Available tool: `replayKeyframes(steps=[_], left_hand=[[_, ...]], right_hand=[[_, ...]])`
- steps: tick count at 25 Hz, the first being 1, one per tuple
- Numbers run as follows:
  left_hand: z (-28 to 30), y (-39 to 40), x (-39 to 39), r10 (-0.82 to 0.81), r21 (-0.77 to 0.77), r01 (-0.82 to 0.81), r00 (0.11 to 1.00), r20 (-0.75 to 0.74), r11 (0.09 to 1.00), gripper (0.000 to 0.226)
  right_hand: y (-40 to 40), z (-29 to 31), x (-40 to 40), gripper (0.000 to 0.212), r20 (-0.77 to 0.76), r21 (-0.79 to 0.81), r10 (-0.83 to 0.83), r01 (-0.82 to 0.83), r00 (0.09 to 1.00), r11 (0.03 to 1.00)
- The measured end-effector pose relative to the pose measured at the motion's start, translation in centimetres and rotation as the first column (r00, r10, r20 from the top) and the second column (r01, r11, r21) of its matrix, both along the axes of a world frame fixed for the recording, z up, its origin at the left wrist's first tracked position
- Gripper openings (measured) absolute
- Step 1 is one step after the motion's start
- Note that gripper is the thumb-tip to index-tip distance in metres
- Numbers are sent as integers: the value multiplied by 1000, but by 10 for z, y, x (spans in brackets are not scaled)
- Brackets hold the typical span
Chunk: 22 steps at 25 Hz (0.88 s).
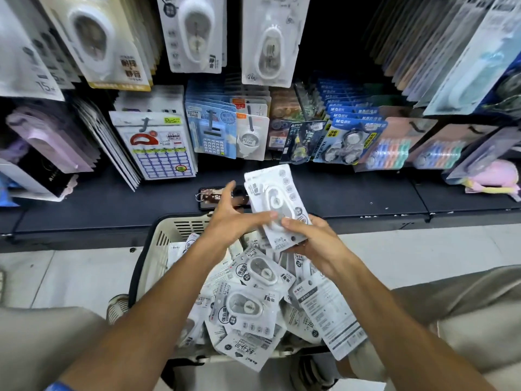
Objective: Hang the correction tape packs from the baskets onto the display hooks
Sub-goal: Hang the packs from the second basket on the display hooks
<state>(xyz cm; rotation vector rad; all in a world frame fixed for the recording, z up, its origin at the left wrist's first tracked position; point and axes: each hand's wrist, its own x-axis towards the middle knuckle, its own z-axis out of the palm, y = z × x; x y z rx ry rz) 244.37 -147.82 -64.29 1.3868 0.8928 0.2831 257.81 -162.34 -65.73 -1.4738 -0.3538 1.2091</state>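
Observation:
A small stack of white correction tape packs (275,198) is held above the basket, tilted toward the shelf. My right hand (313,241) grips the stack's lower end, thumb on the front. My left hand (234,215) has its fingers spread, and its fingertips touch the packs' left edge. Below my arms a cream plastic basket (156,249) is heaped with several more white packs (248,303). Matching packs hang on display hooks at the top: one (194,32) left of centre and one (269,40) beside it.
A dark shelf ledge (366,196) runs across in front of me with a phone and key tag (211,197) lying on it. Other stationery packs (346,139) hang in rows behind. Pale floor tiles lie on both sides of the basket.

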Motion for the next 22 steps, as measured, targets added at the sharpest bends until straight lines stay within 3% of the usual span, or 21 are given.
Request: replayKeyframes(steps=[1, 2, 4, 5, 6, 7, 8, 9, 10, 11, 12, 14, 15, 16, 17, 19, 20, 22], left_hand=[[-5, -2, -1, 9, -238, 14, 996, 91, 971, 103], [-12, -5, -2, 39, -337, 0, 993, 108, 942, 89], [-22, -8, -5, 81, -330, -53, 994, 71, 942, 81], [-26, -7, -6, 95, -306, -77, 995, 42, 949, 78], [-30, -5, -7, 112, -280, -105, 994, 9, 954, 73], [-34, -3, -8, 134, -265, -136, 991, -24, 955, 67], [-37, 0, -9, 151, -257, -159, 987, -51, 953, 61], [-39, 2, -10, 159, -246, -171, 985, -67, 954, 56], [-41, 3, -11, 162, -239, -174, 984, -68, 955, 50], [-43, 2, -12, 175, -232, -185, 982, -63, 955, 44], [-44, 2, -13, 197, -214, -206, 978, -64, 955, 39], [-46, 1, -15, 224, -150, -236, 970, -94, 960, 39], [-47, 0, -16, 212, -122, -225, 971, -113, 967, 41], [-48, -1, -16, 187, -112, -201, 975, -122, 973, 42], [-48, -3, -16, 161, -121, -176, 979, -121, 977, 41], [-47, -3, -14, 133, -159, -147, 986, -97, 976, 34], [-43, -1, -14, 148, -174, -159, 986, -77, 972, 32], [-37, 9, -17, 226, -235, -232, 973, -54, 944, 32]], right_hand=[[2, -3, -12, 47, -32, 20, 29, -28, 999, 999], [4, -5, -21, 53, -32, 21, 66, -66, 997, 998], [3, -4, -22, 59, 44, -61, 161, -158, 986, 986], [-2, -2, -15, 63, 150, -186, 265, -236, 953, 954], [-9, -1, -7, 68, 281, -409, 445, -313, 851, 857], [-18, -4, 4, 70, 350, -670, 659, -315, 666, 673], [-28, -10, 10, 72, 324, -851, 822, -235, 468, 470], [-37, -16, 11, 69, 245, -930, 897, -173, 367, 325], [-43, -22, 9, 65, 196, -953, 917, -153, 348, 261], [-43, -25, 8, 61, 182, -953, 903, -157, 390, 261], [-39, -27, 8, 53, 215, -932, 865, -171, 453, 321], [-27, -16, 14, 19, 383, -783, 666, -158, 641, 602], [-21, -5, 15, 17, 459, -652, 522, -126, 719, 748], [-16, 4, 15, 31, 575, -483, 371, -63, 729, 873], [-12, 11, 12, 36, 718, -291, 224, -9, 659, 957], [-6, 19, -4, 25, 952, 25, -7, -57, 306, 998], [-4, 17, -15, 19, 993, 89, -78, -116, 92, 989], [-1, 9, -29, 10, 974, 65, -105, -196, -200, 978]])
